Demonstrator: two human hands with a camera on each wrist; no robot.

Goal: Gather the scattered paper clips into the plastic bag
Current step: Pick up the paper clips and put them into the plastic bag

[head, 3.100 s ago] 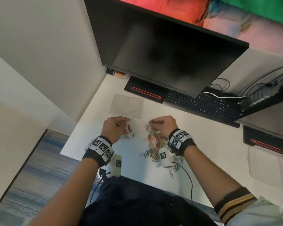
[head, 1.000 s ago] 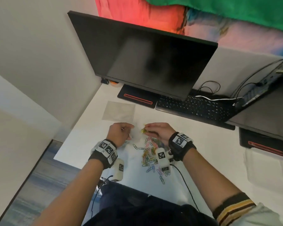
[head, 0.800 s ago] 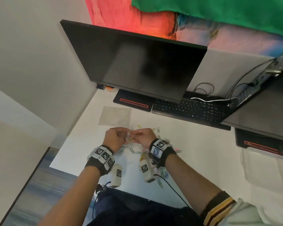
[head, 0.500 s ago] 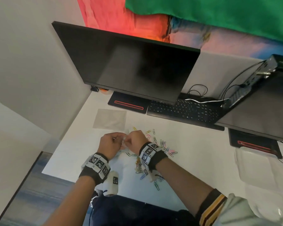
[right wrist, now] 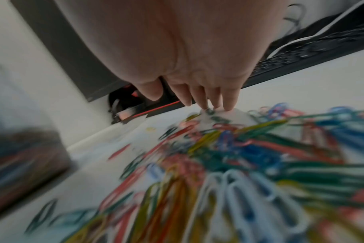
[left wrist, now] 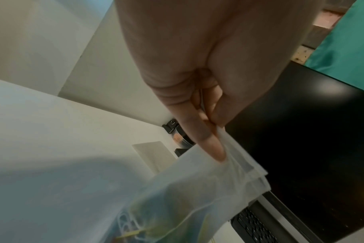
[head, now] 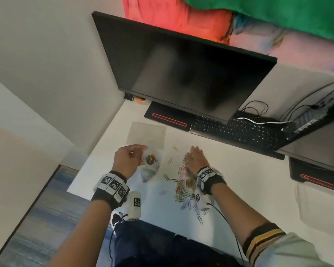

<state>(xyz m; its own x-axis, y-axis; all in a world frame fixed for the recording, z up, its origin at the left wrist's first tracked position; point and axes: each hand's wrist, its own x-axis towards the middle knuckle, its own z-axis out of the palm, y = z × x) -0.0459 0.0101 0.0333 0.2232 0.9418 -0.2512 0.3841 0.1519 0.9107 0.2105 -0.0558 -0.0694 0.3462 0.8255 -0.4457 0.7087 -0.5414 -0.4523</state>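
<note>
White surface [head: 249,182] under a dark monitor [head: 181,70] carries the scattered paper clips [head: 183,187], most of them heaped beneath the right hand [head: 196,158], whose fingers reach down uncurled onto the far edge of the pile, holding nothing. Just left of the heap, the left hand [head: 126,160] pinches the plastic bag [head: 150,164] by its rim, some clips already inside. The right hand is nearer, so I judge it will carry clips leftward.

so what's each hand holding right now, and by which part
The left hand pinches the plastic bag by its top edge. The right hand holds nothing; its fingers reach down to the paper clips.
</note>
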